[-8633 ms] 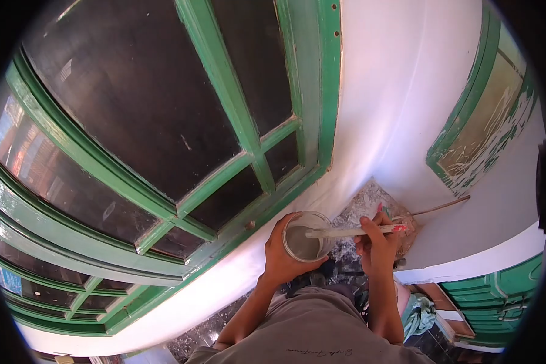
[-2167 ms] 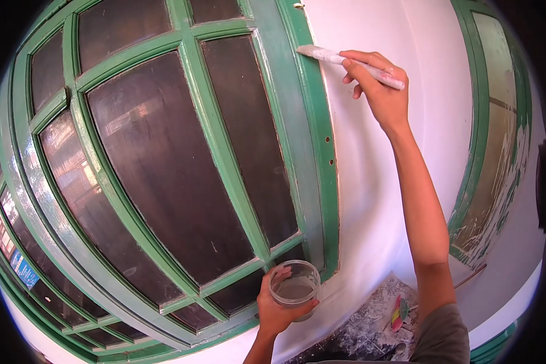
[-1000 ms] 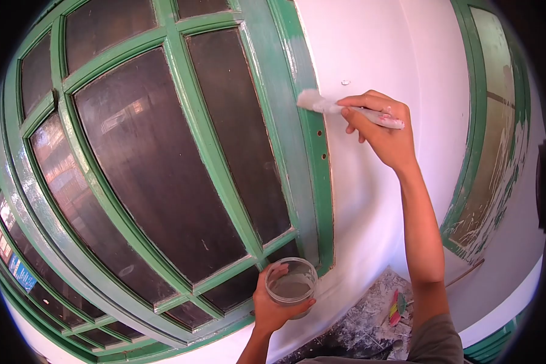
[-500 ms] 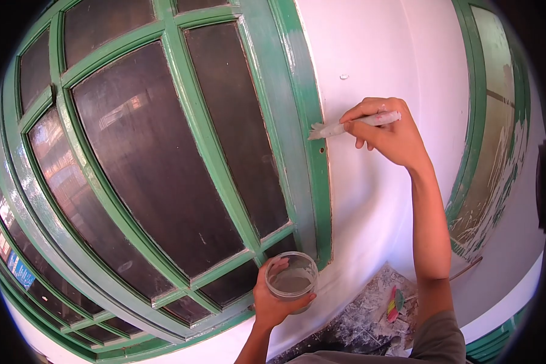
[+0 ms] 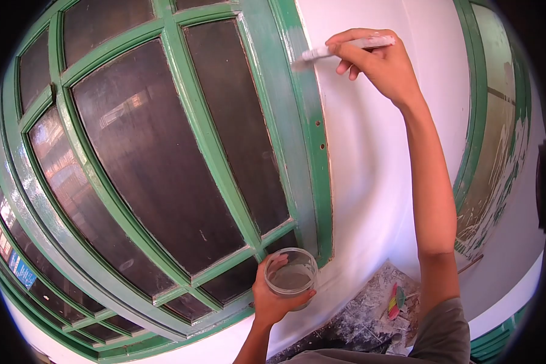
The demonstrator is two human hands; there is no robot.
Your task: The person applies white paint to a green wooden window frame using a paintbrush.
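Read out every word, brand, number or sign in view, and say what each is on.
No text can be read.
Blue label on the window, far left: pale marks like print, too small and blurred to read.
Brush: red marks on the handle, cannot tell if they are lettering.
Jar: no lettering visible.

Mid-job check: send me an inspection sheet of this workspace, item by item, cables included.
Surface: green window frame, pale streaks on its upper edge beside the white wall.
Job's things: brush, bristles at the frame; clear cup, grey contents.
Clutter: white-spattered sheet below, colorful item on it.
Hands: left hand holds the cup, right hand the brush.
Cables: nothing seen.
Surroundings: second green frame at picture right, white streaks around its lower part.
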